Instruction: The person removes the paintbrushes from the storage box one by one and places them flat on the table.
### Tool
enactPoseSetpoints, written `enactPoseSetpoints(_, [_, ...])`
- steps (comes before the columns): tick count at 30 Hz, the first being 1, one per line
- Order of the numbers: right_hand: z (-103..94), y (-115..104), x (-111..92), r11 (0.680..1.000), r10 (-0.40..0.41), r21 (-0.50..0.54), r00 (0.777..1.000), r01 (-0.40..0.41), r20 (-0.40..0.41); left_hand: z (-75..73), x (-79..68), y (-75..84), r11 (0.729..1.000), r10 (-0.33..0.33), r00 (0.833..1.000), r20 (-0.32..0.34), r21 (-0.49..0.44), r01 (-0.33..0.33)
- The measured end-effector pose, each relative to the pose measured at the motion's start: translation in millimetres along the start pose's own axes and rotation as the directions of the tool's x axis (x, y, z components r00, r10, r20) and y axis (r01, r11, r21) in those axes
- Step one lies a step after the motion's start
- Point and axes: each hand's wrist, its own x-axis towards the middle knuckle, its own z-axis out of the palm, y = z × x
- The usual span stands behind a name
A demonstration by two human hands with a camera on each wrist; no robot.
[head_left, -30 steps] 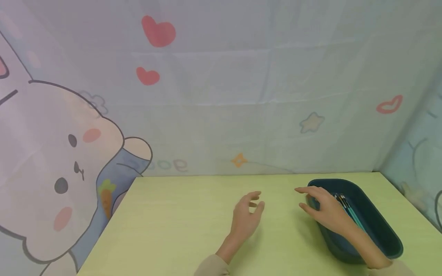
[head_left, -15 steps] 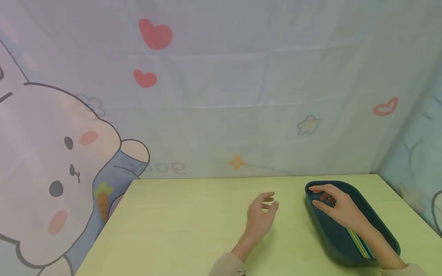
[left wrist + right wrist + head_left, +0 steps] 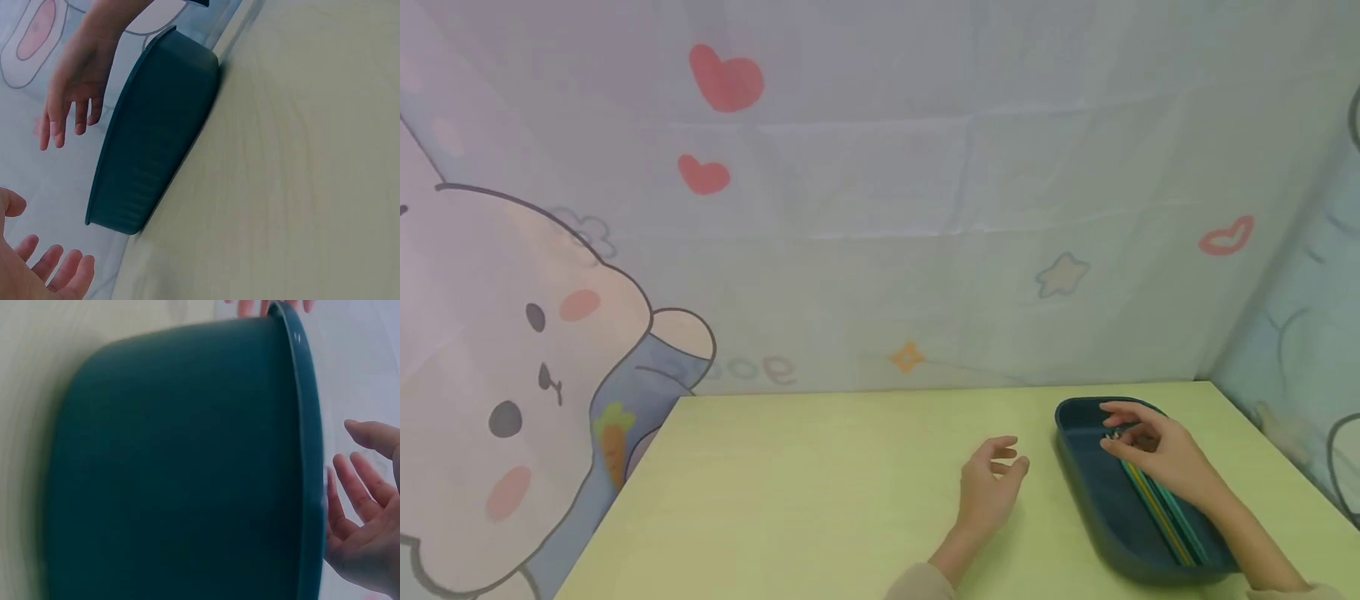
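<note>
A dark teal tray (image 3: 1097, 492) stands on the right side of the table, holding several slim pencil-like sticks (image 3: 1159, 510) in green, teal and yellow. Over the tray's far part hovers my right hand (image 3: 1172, 458), fingers loosely bent, with its fingertips above the upper ends of the sticks. In the right wrist view that hand (image 3: 369, 525) shows spread fingers and nothing in its grasp, beyond the tray's rim. My left hand (image 3: 987, 492) is held above the table left of the tray, fingers loosely curved around nothing; the left wrist view shows it (image 3: 37, 269) apart from the tray's wall.
The pale yellow-green table (image 3: 790, 483) ends at a printed cloth backdrop (image 3: 865, 167) with hearts and a cartoon rabbit (image 3: 527, 350). A second cloth (image 3: 1315, 333) hangs along the right side.
My right hand has moved right, from the tray's left rim to over the sticks. My left hand has come right, closer to the tray. The head view has shifted slightly.
</note>
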Motion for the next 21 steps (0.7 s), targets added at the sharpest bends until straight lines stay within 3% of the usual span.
enactPoseSetpoints(9, [-17.1, 17, -8, 0.999, 0.046, -0.023, 0.999, -0.046, 0.000, 20.3, -0.6, 0.5, 0.998, -0.003, 1.000, 0.004, -0.056, 0.003])
enactPoseSetpoints(21, [-36.5, 34, -8, 0.993, 0.096, -0.073, 0.995, -0.097, -0.015, 44.0, 15.3, 6.7, 0.978, -0.075, 0.997, -0.015, -0.195, 0.070])
